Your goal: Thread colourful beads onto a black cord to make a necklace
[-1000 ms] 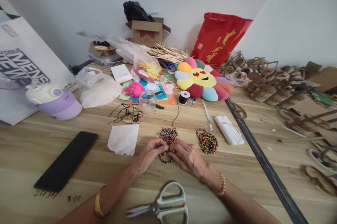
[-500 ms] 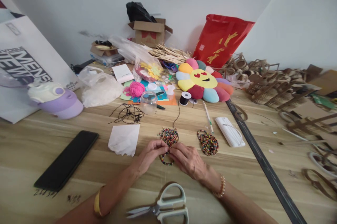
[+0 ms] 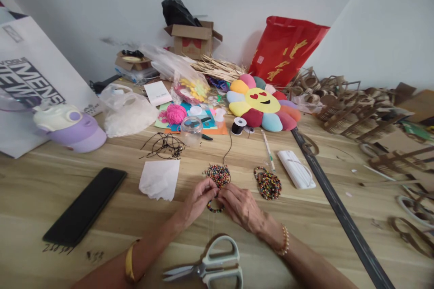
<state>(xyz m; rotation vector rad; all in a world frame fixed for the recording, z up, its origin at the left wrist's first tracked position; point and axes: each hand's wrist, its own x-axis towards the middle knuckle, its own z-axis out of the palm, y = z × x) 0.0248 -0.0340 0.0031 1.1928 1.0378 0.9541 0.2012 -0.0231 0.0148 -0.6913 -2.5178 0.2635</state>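
Note:
My left hand (image 3: 197, 201) and my right hand (image 3: 241, 206) meet at the middle of the wooden table (image 3: 68, 176), fingertips pinched together on a small loop of strung coloured beads (image 3: 214, 208). Just beyond my fingers lies a heap of loose coloured beads (image 3: 217, 174). A thin black cord runs from that heap up to a black thread spool (image 3: 238, 125). A second pile of beaded strands (image 3: 268, 184) sits to the right of my right hand. White-handled scissors (image 3: 212, 265) lie near the front edge between my forearms.
A black phone (image 3: 86, 206) lies at the left, a white tissue (image 3: 160, 179) beside it. A purple bottle (image 3: 73, 130), plastic bags, pink yarn (image 3: 175, 113), a clear jar (image 3: 191, 130), a flower cushion (image 3: 259, 102), a red bag (image 3: 286, 51) and cardboard pieces (image 3: 356, 103) crowd the back. A dark strip (image 3: 334, 203) crosses the right.
My hands stay on the bead loop; the left fingers have shifted slightly toward the right hand. Nothing else on the table has moved.

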